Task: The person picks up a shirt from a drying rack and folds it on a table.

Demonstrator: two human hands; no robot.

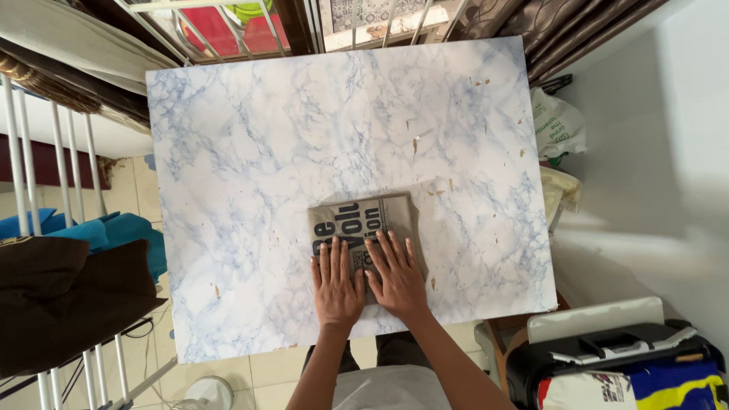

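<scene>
A folded olive-brown garment [364, 220] with large black and white lettering lies near the front edge of a table with a blue-veined marble-pattern top [250, 152]. My left hand [336, 279] rests flat on the garment's near left part, fingers spread and pointing away from me. Beside it, my right hand [397, 275] presses flat on the near right part, also with fingers apart. The two hands almost touch at the thumbs. Neither hand grips anything.
A white drying rack [53, 175] with dark brown and teal clothes [68, 288] stands at the left. Window bars [304, 23] run along the far side. Plastic bags [558, 129] and a black bag [607, 364] sit at the right. A white fan [203, 395] is below.
</scene>
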